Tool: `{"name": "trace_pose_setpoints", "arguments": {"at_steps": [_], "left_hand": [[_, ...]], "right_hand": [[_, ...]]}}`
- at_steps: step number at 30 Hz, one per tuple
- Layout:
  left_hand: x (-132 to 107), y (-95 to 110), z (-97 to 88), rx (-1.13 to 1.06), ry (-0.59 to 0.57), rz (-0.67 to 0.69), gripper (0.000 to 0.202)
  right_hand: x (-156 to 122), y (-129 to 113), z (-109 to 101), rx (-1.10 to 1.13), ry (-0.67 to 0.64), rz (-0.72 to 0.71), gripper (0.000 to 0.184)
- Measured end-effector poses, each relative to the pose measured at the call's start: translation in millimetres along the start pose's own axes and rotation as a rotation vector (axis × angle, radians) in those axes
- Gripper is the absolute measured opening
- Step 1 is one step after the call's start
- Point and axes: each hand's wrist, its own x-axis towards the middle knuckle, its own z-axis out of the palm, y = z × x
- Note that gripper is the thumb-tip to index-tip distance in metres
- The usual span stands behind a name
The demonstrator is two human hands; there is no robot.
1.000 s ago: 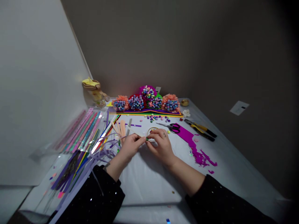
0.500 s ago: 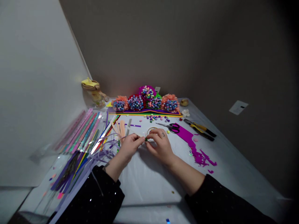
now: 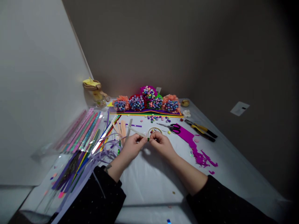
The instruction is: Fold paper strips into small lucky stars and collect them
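Both my hands meet over the middle of the white table. My left hand (image 3: 133, 145) pinches a pale paper strip (image 3: 137, 132), whose free end points up and left. A small dark green bit (image 3: 148, 139) shows between the fingertips of the two hands. My right hand (image 3: 161, 143) is closed in a pinch at that green bit, its fingers curled. Just behind the right fingers lies a round gold-rimmed dish (image 3: 154, 130) with small bits in it, partly hidden by the hand.
Scissors (image 3: 174, 127) lie on magenta paper (image 3: 184, 132), with yellow-black pliers (image 3: 202, 130) farther right. Packs of coloured strips (image 3: 86, 130) and curled lilac strips (image 3: 105, 152) fill the left. Star-filled bouquets (image 3: 137, 102) stand at the back, behind scattered small stars (image 3: 156, 118).
The right fingers have curled in closer to the green bit. The pale strip now shows more, its end sticking out up and left. The view has shifted slightly.
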Motion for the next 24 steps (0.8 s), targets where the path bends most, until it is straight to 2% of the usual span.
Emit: {"name": "trace_pose_setpoints", "arguments": {"at_steps": [7, 11, 15, 24], "left_hand": [[-0.7, -0.9, -1.4, -0.089, -0.061, 0.002, 0.019], [0.2, 1.8, -2.8, -0.135, -0.081, -0.03, 0.017], [-0.1, 3.6, -3.2, -0.163, -0.101, -0.002, 0.014], [2.2, -2.7, -4.6, -0.019, -0.109, 0.041, 0.023]], "right_hand": [[1.3, 3.4, -2.2, 0.099, -0.011, 0.061, 0.014], [0.7, 1.3, -2.7, 0.075, -0.031, 0.049, 0.012], [-0.2, -2.1, -2.4, 0.024, -0.038, 0.009, 0.01], [-1.4, -5.1, -2.5, -0.056, -0.034, -0.015, 0.01]]}}
